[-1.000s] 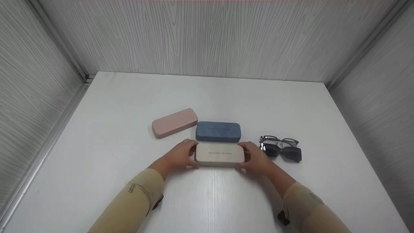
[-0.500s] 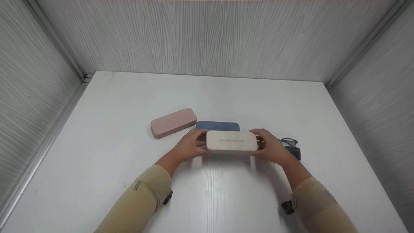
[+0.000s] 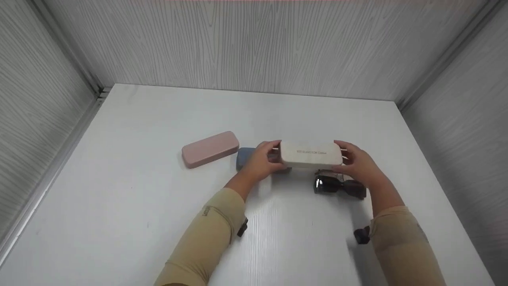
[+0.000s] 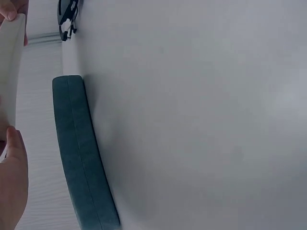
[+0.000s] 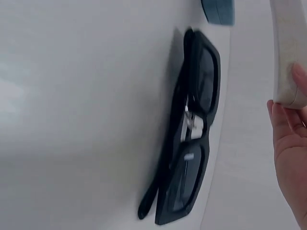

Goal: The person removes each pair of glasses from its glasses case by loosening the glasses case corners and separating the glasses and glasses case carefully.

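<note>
Cream case (image 3: 311, 154) hangs above the desk (image 3: 119, 159), left hand (image 3: 260, 162) and right hand (image 3: 360, 166) pinching its opposite ends.

Cream case (image 3: 311, 155) was oblong w/ rounded corners, lid closed; a sm. line of brownish lettering sat mid-top, too blurred to read. Long axis ran side to side in head view, approx. level, lettered face up, near long side visible too. It was off the tabletop (image 3: 119, 178), held by its short ends btwn L hand (image 3: 260, 161) & R hand (image 3: 359, 163).
</note>
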### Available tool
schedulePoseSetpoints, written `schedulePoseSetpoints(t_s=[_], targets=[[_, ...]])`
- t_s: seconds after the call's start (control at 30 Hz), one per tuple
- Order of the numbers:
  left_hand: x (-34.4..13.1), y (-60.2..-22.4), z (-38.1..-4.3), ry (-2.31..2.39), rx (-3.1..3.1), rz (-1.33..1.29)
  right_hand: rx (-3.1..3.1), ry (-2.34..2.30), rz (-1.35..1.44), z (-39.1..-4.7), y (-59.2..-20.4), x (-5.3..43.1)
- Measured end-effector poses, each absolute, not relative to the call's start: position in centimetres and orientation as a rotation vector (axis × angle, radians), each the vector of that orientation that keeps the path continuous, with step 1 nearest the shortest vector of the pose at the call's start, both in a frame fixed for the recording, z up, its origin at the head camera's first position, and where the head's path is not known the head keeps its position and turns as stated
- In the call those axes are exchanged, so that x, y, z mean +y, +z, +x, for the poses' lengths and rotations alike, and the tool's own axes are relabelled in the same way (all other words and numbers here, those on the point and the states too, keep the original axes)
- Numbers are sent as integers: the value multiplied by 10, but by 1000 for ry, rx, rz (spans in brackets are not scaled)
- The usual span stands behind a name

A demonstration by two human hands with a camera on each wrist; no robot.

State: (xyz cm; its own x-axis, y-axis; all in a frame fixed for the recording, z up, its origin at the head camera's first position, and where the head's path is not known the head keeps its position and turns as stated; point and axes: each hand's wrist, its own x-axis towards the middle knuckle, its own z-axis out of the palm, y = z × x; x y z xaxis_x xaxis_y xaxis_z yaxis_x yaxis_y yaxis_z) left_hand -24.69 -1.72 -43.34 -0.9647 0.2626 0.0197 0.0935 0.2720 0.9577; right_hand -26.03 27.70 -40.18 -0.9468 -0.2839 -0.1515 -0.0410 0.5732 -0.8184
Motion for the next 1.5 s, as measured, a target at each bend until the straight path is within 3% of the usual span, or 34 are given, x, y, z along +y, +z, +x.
schedulePoseSetpoints(t_s=[0.57,1.2,1.5], targets=[[48,-438,-286,1903,2368,255,2508,-1406,-59,-294,-413,327],[99,-453,-297,1278,2792,182,2510,-1220,70,-307,-434,358],[123,-463,-287,1369,2784,18,2483,-1147,95,-303,-440,371]])
